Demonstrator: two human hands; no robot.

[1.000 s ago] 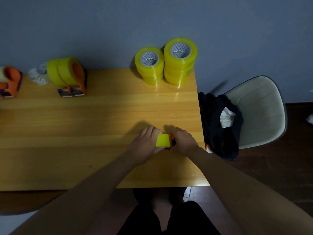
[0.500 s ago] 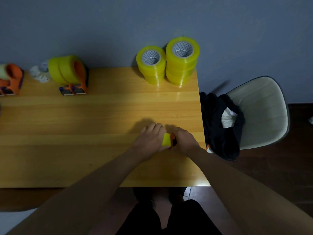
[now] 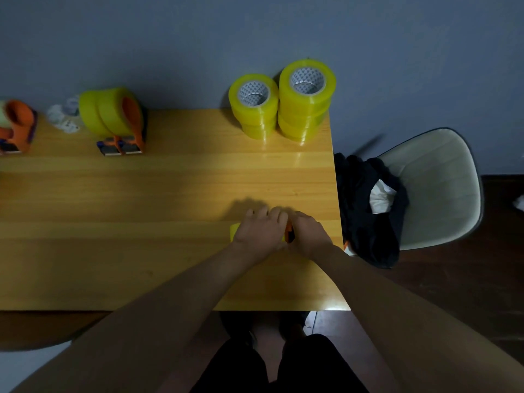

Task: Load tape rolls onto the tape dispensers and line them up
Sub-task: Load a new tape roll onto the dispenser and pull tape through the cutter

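**Roll nearly seated on dispenser**

L hand (image 3: 259, 232) has slid right over the yellow tape roll (image 3: 234, 231) since 0.5 s ago; fingers (image 3: 273, 215) curled round it, so only a sliver of roll shows at the hand's left edge. A sec ago the roll's face was plainly visible between both hands. R hand (image 3: 309, 234) grips the orange dispenser (image 3: 289, 235), mostly hidden. Both sit on the surface (image 3: 170, 194) near its right front corner. Prob means the roll is being pushed onto the hub; seating not visible. Two loaded dispensers (image 3: 119, 120) wait at back left, spare roll stacks (image 3: 283, 103) at back right, so lining up comes after.
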